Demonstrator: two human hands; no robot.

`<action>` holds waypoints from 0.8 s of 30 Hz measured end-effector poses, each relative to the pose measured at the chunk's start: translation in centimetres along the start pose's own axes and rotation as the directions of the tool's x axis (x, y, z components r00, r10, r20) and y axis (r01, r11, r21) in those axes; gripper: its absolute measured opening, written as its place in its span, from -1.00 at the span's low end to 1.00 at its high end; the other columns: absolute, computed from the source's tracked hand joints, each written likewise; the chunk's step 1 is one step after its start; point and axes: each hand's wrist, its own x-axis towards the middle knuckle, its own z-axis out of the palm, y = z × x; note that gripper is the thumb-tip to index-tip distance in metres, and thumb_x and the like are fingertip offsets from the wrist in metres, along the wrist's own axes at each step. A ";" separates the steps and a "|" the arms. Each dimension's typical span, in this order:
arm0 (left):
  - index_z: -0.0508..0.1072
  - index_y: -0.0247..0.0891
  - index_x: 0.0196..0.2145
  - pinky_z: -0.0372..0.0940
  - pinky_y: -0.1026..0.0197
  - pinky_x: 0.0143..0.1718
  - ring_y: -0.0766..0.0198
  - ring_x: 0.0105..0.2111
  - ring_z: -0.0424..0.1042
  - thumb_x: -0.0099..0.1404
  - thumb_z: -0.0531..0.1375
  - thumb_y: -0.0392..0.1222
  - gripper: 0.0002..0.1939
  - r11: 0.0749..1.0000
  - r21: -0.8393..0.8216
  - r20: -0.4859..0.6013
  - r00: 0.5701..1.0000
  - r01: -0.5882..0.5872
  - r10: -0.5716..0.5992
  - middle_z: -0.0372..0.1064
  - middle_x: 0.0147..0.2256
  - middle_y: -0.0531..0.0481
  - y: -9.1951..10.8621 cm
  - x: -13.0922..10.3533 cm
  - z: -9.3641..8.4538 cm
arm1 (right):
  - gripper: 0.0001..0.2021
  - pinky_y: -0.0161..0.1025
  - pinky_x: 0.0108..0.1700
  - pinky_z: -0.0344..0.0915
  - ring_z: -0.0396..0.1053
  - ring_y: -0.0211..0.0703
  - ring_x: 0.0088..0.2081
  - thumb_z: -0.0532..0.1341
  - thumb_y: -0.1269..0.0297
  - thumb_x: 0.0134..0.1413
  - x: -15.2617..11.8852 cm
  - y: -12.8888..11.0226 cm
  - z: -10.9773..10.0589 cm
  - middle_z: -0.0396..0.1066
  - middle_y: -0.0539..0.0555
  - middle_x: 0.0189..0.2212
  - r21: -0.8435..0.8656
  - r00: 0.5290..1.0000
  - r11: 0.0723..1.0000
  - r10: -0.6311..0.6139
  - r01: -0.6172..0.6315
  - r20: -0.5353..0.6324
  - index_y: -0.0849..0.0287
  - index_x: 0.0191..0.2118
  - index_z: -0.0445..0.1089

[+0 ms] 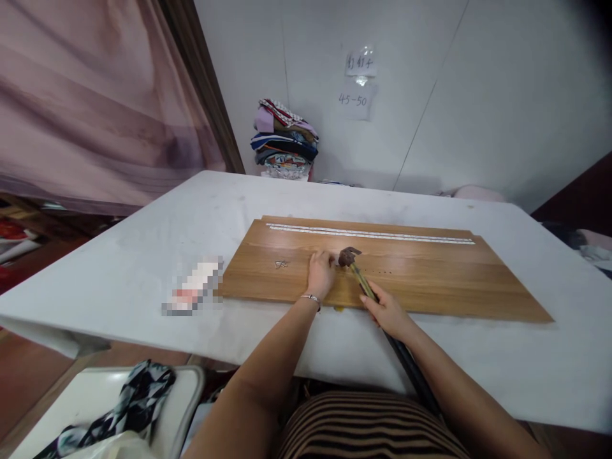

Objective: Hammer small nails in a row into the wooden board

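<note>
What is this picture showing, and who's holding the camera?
There's no robot here, just a person. Nobody holds the camera: it's worn on the person's head, looking forward and down. On the white table lies a brown wooden board. On that are two long white strips and some small thin pieces, maybe nails. The bare right hand grips a hammer. The bare left hand is at the board, near the hammer's head; whether its fingers pinch something is hard to tell.

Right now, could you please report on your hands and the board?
Right hand grips hammer. Left hand at board, beside hammer head. Small pile lies clear, farther left.
</note>
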 end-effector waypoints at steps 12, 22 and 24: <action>0.44 -0.25 -0.38 0.26 0.08 -0.04 0.14 -0.18 0.36 0.16 0.05 -0.52 -0.75 0.998 -0.009 -0.037 0.997 0.061 -0.061 0.42 -0.29 -0.11 0.5 -0.1 -0.3 | -0.37 -0.36 -0.58 0.13 0.14 -0.30 -0.65 0.08 0.11 0.16 -0.6 0.1 -0.3 0.14 -0.13 -0.66 0.011 0.999 1.000 0.004 -0.003 -0.040 0.24 0.31 0.17; 0.52 -0.30 -0.27 0.32 0.12 -0.02 0.18 -0.14 0.42 0.12 0.11 -0.52 -0.71 0.989 -0.094 0.117 0.988 0.116 -0.105 0.49 -0.20 -0.14 0.0 0.8 -1.4 | -0.33 -0.36 -0.58 0.12 0.12 -0.28 -0.64 0.10 0.09 0.13 -0.7 -0.9 -0.2 0.08 -0.15 -0.68 0.026 0.999 1.000 0.011 -0.010 -0.030 0.25 0.32 0.15; 0.53 -0.28 -0.29 0.33 0.11 -0.01 0.18 -0.14 0.42 0.12 0.12 -0.51 -0.72 0.994 -0.096 0.097 0.994 0.052 -0.042 0.49 -0.21 -0.13 -0.2 0.3 -1.4 | -0.36 -0.36 -0.59 0.12 0.12 -0.28 -0.65 0.11 0.09 0.12 -0.6 -0.9 -0.1 0.10 -0.14 -0.68 0.024 1.000 1.000 0.007 -0.006 -0.027 0.24 0.30 0.19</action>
